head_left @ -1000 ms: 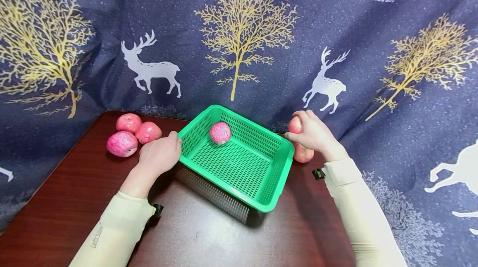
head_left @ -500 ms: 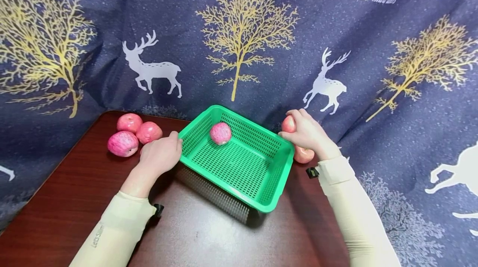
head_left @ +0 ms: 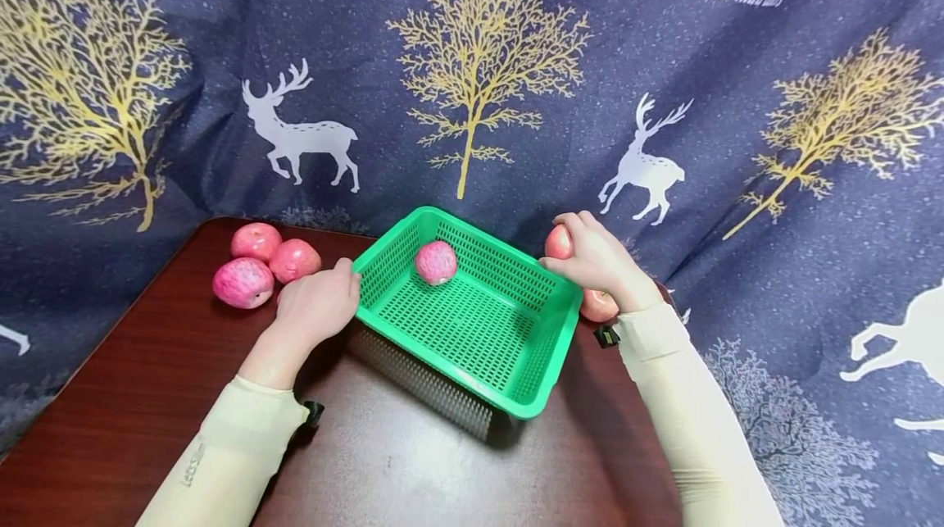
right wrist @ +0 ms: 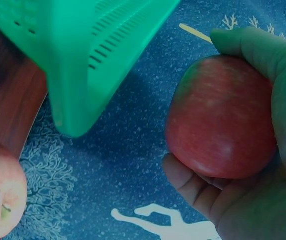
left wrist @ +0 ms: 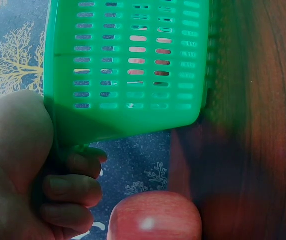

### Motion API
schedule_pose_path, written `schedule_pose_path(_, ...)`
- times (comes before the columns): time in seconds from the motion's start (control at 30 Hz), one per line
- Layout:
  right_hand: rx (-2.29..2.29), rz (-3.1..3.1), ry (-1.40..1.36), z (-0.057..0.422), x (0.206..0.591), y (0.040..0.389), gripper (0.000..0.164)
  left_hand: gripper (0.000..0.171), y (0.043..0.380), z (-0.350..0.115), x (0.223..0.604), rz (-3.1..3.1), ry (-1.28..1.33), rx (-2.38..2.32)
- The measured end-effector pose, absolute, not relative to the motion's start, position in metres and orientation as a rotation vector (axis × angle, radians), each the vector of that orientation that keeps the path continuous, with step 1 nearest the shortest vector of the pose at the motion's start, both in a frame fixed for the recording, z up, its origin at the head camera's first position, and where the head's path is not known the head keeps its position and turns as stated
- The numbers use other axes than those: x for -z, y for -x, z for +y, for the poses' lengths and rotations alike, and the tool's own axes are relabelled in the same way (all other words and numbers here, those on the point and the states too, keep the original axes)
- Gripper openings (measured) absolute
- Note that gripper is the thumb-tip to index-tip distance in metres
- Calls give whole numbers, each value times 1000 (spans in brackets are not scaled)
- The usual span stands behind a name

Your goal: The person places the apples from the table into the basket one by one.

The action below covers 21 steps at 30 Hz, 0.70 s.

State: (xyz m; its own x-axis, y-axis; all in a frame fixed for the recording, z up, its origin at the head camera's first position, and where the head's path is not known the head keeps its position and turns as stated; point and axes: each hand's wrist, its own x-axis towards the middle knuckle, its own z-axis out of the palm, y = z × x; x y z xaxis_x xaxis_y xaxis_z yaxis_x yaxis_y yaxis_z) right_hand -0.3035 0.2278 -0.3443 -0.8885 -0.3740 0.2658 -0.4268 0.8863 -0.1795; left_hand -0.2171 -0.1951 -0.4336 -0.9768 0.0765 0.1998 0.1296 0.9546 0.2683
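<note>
Currently, the left hand (head_left: 317, 303) grips the left end of the green basket (head_left: 460, 330), with the fingers curled under the rim and the palm pressed against it. The right hand (head_left: 597, 261) holds a red apple (right wrist: 222, 117) between the thumb on one side and bent fingers on the other, opened only as wide as the fruit. That apple is off the counter (head_left: 413, 478), near the basket's far right corner; the right wrist view shows a gap between it and the green plastic.

The basket stands on the counter, turned at an angle, with slotted walls and a slotted floor. Inside, a streaked pink fruit (head_left: 435, 263) sits toward the far left corner. Just outside the right end, partly hidden by the right wrist, a paler apple (head_left: 599, 306) rests on the counter.

Left of the basket, beyond the left hand, are a back apple (head_left: 255, 241), a nearer apple (head_left: 294, 261) and a mottled pink fruit (head_left: 242, 283), grouped closely together. Both arms wear cream sleeves (head_left: 696, 412). Behind the counter hangs a dark blue cloth (head_left: 369, 19) printed with yellow trees, white deer and lettering.
</note>
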Motion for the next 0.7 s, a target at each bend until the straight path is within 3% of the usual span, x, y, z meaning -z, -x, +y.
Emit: schedule_pose_path(0.7, -343, -2852, -674, 199, 341, 307, 73, 27, 218, -195, 434, -2934, 150, 413)
